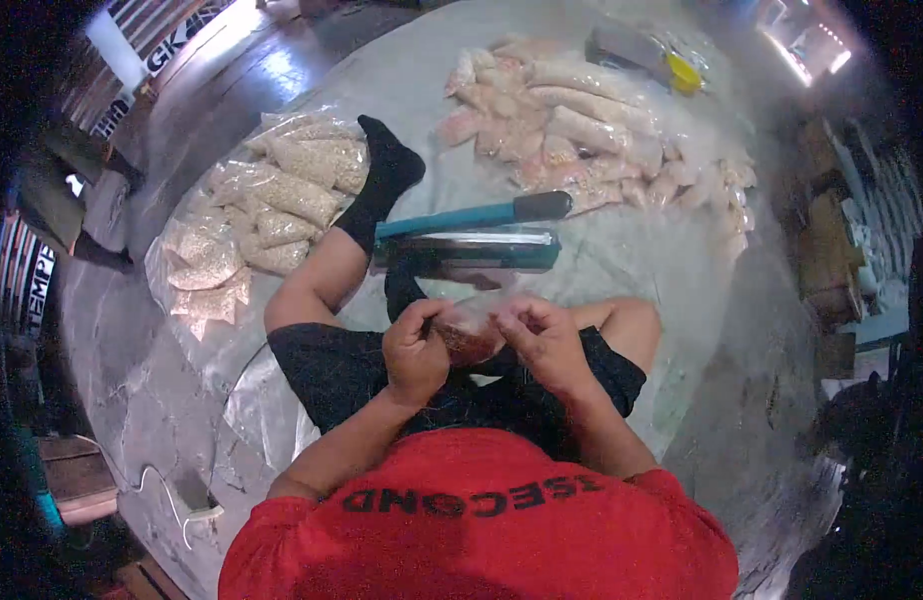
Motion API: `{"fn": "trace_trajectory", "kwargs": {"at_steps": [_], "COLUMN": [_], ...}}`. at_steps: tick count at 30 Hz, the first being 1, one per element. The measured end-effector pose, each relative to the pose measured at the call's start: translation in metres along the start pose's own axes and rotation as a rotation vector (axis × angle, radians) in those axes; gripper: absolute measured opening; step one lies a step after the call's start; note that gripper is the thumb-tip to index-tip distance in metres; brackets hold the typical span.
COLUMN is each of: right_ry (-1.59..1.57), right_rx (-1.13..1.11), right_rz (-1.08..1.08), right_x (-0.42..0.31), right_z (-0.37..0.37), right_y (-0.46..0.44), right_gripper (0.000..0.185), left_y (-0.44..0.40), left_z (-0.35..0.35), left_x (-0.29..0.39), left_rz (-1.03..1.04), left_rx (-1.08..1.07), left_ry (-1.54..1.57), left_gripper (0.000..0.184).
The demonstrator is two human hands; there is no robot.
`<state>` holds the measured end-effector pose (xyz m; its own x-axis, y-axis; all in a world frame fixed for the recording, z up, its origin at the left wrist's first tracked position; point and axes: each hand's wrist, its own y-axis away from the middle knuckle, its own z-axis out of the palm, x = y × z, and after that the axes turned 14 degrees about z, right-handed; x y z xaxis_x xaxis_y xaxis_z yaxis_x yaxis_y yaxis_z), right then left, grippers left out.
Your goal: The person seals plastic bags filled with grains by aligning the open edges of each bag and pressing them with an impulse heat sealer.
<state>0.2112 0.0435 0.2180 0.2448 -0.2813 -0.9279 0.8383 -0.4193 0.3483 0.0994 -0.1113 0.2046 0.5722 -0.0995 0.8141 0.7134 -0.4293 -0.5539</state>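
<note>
Between my two hands, above my lap, is a small clear plastic bag (470,335) with reddish-brown contents at its bottom. My left hand (419,350) grips the bag's left upper edge, thumb and fingers closed. My right hand (544,340) pinches the bag's upper right edge. Just beyond the hands lies a teal bar sealer (472,250), with its teal arm and dark handle (542,207) above the base. My legs are crossed around it.
Filled clear bags of pale pieces (292,190) are heaped at the left. Another heap of pinkish-white bags (582,130) lies at the upper right, near a yellow object (685,73). A white cable (167,485) lies lower left. A person's legs (102,210) are at the far left.
</note>
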Motion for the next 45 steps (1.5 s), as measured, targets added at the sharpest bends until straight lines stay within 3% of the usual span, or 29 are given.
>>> {"fn": "trace_trajectory", "kwargs": {"at_steps": [3, 5, 7, 9, 12, 16, 18, 21, 25, 35, 38, 41, 45], "right_ry": [0.056, 0.023, 0.012, -0.003, -0.052, 0.000, -0.035, -0.133, 0.000, -0.053, -0.132, -0.250, -0.247], "right_rx": [-0.005, 0.107, 0.145, 0.171, 0.081, 0.104, 0.120, 0.105, 0.190, 0.244, 0.234, 0.237, 0.294], "right_rz": [-0.018, 0.051, 0.010, -0.036, -0.017, -0.071, -0.110, -0.027, -0.004, 0.024, -0.033, 0.041, 0.083], "right_x": [-0.008, -0.013, -0.014, -0.009, -0.001, -0.022, -0.024, -0.016, -0.011, -0.008, -0.005, -0.008, 0.026], "right_z": [-0.008, -0.009, -0.007, -0.007, -0.018, -0.008, -0.005, -0.008, -0.011, -0.022, -0.028, -0.032, -0.038], "right_y": [0.004, 0.007, 0.009, 0.009, 0.009, 0.022, 0.014, -0.006, -0.001, -0.021, -0.028, -0.042, -0.082], "right_gripper": [0.017, 0.014, 0.012, 0.010, 0.010, 0.014, 0.017, 0.014, 0.018, 0.021, 0.022, 0.021, 0.021], "left_y": [0.002, 0.006, 0.005, -0.001, 0.005, -0.009, -0.013, -0.002, 0.001, -0.014, -0.029, -0.047, -0.046], "left_z": [0.005, 0.009, 0.011, 0.015, 0.010, 0.009, 0.015, 0.023, 0.028, 0.031, 0.027, 0.026, 0.039], "left_x": [-0.027, -0.028, -0.014, 0.000, -0.004, 0.028, 0.018, -0.014, -0.010, -0.018, -0.015, -0.028, -0.064], "left_rz": [0.067, 0.040, -0.007, 0.152, 0.078, 0.149, -0.082, -0.072, -0.210, -0.182, -0.338, -0.621, -0.783], "left_rx": [-0.013, -0.030, -0.048, -0.042, -0.088, -0.091, -0.042, -0.016, 0.076, 0.017, 0.028, -0.002, 0.008], "left_ry": [0.033, 0.077, 0.106, -0.040, 0.051, 0.000, 0.220, 0.187, 0.305, 0.231, 0.242, 0.551, 0.562], "left_gripper": [0.008, 0.010, 0.012, 0.014, 0.015, 0.017, 0.017, 0.024, 0.025, 0.019, 0.020, 0.021, 0.022]}}
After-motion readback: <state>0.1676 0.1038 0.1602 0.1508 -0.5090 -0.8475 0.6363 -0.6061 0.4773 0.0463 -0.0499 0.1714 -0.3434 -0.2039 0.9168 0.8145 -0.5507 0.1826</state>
